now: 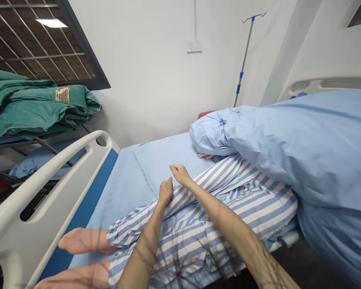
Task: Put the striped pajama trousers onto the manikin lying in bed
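My left hand [166,191] is closed in a fist against the far side of a blue-and-white striped trouser leg [210,178]. Just beyond it, my right hand [180,174] also makes a fist, over the light blue sheet [165,154]; nothing shows in either one. The trousers clothe a figure lying on a hospital bed. Its bare foot [75,241] points toward the footboard, and part of its hand [206,156] shows under a blue quilt [273,128]. The quilt is bunched over the upper body, which is hidden.
A white footboard [69,176] rises at the left. Behind it, green folded cloth [39,108] lies on a rack under a barred window [36,40]. An IV pole [246,56] stands by the wall, right of a socket [194,46].
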### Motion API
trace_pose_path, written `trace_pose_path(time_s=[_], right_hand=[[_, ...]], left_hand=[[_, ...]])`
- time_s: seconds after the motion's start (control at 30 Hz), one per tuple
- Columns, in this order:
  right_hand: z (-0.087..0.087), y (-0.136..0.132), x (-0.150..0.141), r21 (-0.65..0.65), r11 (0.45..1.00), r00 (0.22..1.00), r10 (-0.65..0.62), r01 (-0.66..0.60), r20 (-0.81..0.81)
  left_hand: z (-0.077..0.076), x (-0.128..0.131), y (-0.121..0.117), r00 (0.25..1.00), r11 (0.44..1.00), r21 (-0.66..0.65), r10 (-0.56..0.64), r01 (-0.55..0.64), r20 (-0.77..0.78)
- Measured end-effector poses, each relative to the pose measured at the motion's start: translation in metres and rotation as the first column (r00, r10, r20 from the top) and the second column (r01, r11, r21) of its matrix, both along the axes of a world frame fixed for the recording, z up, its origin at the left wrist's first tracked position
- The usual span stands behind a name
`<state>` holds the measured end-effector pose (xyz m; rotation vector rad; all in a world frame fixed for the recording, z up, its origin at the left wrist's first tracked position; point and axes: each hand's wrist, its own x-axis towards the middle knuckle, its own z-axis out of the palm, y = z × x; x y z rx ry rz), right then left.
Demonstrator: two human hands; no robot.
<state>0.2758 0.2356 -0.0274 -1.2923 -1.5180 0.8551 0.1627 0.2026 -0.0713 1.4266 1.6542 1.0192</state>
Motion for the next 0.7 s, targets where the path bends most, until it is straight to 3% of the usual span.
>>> trace_pose_path(time_s=[0.1, 0.3, 0.43, 0.5, 0.57, 0.63, 0.7], right_hand=[[0.005, 0.001, 0.023, 0.063, 0.998, 0.999, -0.012, 0.010, 0.038], [-0.033, -0.013, 0.053, -0.019, 0.998, 0.998, -0.060, 0.060, -0.007], [-0.040, -0.013, 0.053, -0.007, 0.998, 0.996, -0.070, 0.070, -0.052], [-0.039, -0.011, 0.052, 0.016, 0.997, 0.996, -0.072, 0.073, -0.054], [-0.040, -0.009, 0.052, 0.029, 0.996, 0.995, -0.078, 0.080, -0.065], [-0.042, -0.009, 0.052, 0.041, 0.996, 0.994, -0.079, 0.082, -0.080], [-0.045, -0.009, 0.052, 0.044, 0.996, 0.993, -0.073, 0.077, -0.090]], left_hand=[[0.001, 0.003, 0.002, 0.989, 0.999, -0.035, -0.011, 0.006, -0.144], [0.002, 0.004, 0.011, 0.899, 0.994, -0.108, -0.034, -0.014, -0.437], [0.012, 0.001, 0.025, 0.839, 0.976, -0.212, -0.078, -0.045, -0.539], [0.020, 0.007, 0.031, 0.863, 0.984, -0.165, -0.030, -0.062, -0.504], [0.026, 0.020, 0.032, 0.929, 0.997, -0.067, 0.013, -0.041, -0.369], [0.027, 0.035, 0.029, 0.978, 1.000, 0.008, -0.004, 0.005, -0.208], [0.020, 0.046, 0.023, 0.987, 0.999, 0.017, -0.024, 0.027, -0.160]])
